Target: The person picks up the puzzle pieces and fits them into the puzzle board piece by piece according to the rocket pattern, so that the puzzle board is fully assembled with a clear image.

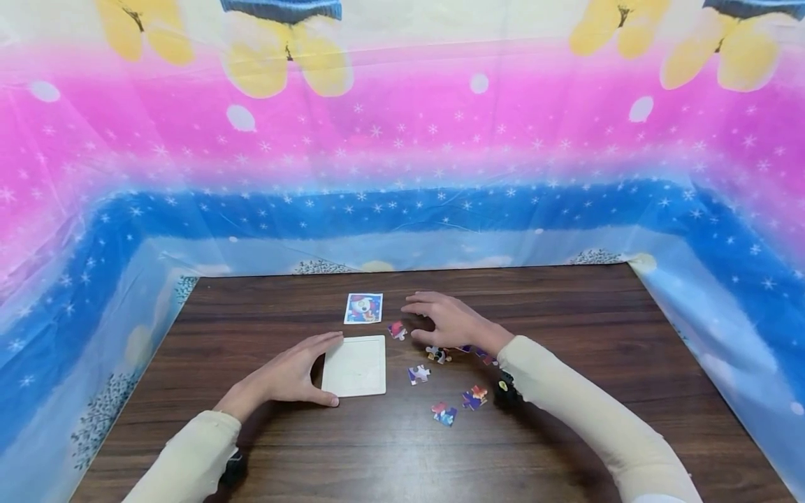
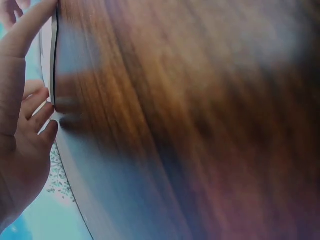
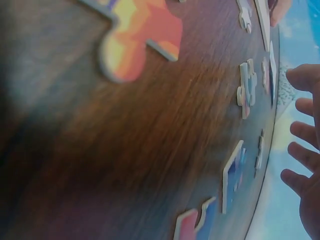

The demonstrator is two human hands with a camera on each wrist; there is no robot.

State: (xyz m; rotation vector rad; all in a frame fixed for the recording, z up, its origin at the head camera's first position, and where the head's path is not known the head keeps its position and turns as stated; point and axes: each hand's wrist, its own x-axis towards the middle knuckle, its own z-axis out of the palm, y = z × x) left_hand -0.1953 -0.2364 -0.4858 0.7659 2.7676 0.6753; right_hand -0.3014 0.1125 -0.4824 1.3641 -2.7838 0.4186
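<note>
A blank white square puzzle tray (image 1: 355,367) lies flat on the table. My left hand (image 1: 286,370) holds it by its left side, thumb at the near corner and fingertips at the far one. In the left wrist view the tray's edge (image 2: 53,60) runs beside the fingers. My right hand (image 1: 454,323) hovers with spread fingers over several jigsaw pieces and holds nothing. Around it lie a red piece (image 1: 397,330), a black-and-yellow piece (image 1: 438,355) and a pale purple piece (image 1: 418,375). The right forearm partly hides other pieces.
Behind the tray lies a small picture card (image 1: 363,308). Closer to me are an orange-and-purple piece (image 1: 474,397) and a pink-and-blue piece (image 1: 444,413). A patterned cloth (image 1: 402,209) surrounds the back and sides of the brown wooden table (image 1: 566,314).
</note>
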